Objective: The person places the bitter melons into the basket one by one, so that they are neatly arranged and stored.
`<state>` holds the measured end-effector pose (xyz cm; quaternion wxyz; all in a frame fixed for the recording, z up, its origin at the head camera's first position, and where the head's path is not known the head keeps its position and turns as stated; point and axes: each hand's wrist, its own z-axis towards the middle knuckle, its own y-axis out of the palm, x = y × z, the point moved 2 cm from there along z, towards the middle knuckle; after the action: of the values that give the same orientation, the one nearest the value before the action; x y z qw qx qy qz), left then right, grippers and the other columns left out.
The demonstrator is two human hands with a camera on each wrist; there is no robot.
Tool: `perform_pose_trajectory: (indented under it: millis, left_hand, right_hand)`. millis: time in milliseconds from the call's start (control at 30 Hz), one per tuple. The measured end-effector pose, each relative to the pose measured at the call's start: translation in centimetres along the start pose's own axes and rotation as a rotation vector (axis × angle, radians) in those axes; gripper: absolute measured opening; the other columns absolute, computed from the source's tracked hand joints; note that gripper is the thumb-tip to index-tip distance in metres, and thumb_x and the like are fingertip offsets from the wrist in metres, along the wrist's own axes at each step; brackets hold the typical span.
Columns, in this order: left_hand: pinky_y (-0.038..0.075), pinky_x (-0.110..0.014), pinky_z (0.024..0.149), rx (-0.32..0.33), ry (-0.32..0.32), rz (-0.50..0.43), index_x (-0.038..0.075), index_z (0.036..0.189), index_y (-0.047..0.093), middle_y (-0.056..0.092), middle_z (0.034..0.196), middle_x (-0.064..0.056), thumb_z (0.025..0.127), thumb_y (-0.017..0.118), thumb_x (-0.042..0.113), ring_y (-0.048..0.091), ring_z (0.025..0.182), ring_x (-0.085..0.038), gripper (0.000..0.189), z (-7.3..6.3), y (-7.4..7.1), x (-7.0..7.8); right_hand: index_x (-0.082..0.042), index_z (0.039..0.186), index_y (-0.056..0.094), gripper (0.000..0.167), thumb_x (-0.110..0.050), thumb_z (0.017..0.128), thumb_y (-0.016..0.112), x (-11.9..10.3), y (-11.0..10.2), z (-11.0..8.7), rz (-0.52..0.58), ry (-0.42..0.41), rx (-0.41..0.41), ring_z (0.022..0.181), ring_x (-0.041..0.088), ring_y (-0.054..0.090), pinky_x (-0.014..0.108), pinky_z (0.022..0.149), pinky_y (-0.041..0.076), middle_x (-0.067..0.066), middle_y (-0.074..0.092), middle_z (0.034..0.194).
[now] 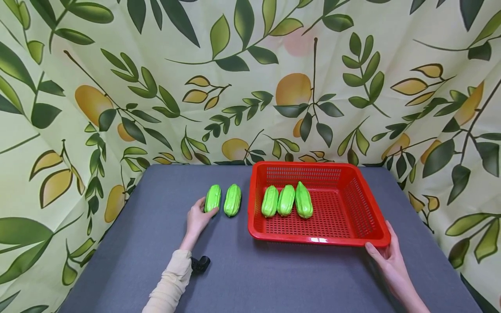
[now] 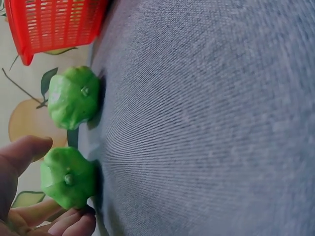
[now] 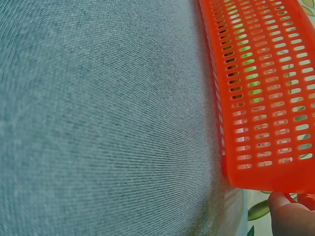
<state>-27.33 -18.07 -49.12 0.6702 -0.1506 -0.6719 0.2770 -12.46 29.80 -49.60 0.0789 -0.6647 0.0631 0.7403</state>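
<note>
My left hand (image 1: 198,217) has its thumb and fingers on either side of a ridged green gourd (image 1: 213,198) on the table. In the left wrist view, the stem end of this gourd (image 2: 69,178) faces the camera, between thumb and fingers. A second green gourd (image 1: 232,200) lies just to its right, apart from the hand. At the near right corner of a red plastic basket (image 1: 313,240), my right hand (image 1: 387,256) grips the rim, thumb in front and fingers round the side. Inside the basket, three more green gourds (image 1: 270,201) lie side by side toward the left.
A grey cloth covers the table (image 1: 274,278). Behind and beside it hangs a leaf-and-fruit patterned curtain (image 1: 250,87). A small black device (image 1: 201,264) sits at the left wrist by the sleeve.
</note>
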Motion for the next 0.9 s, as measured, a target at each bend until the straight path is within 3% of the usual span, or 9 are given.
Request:
perform_pose_trajectory:
  millis: [567,900]
  left_hand:
    - [0.048,-0.047,0.095,0.032,-0.003,0.0,-0.009,0.134,0.046,0.057,0.126,-0.03,0.081,0.071,0.017,0.057,0.116,-0.039,0.064,0.03,0.61,-0.36]
    - [0.049,-0.047,0.094,0.045,-0.045,-0.046,-0.008,0.135,0.045,0.056,0.126,-0.031,0.082,0.071,0.017,0.057,0.116,-0.039,0.064,-0.41,0.56,-0.55]
  right_hand:
    - [-0.022,0.153,-0.007,0.085,-0.009,0.094,0.054,-0.06,0.01,0.02,-0.055,0.044,0.01,0.115,-0.021,0.032,-0.006,0.085,0.034,0.0,0.001,0.16]
    - [-0.024,0.153,-0.008,0.086,-0.011,0.095,0.055,-0.08,0.02,0.05,-0.078,0.068,0.013,0.114,-0.022,0.031,-0.006,0.084,0.034,0.001,-0.002,0.161]
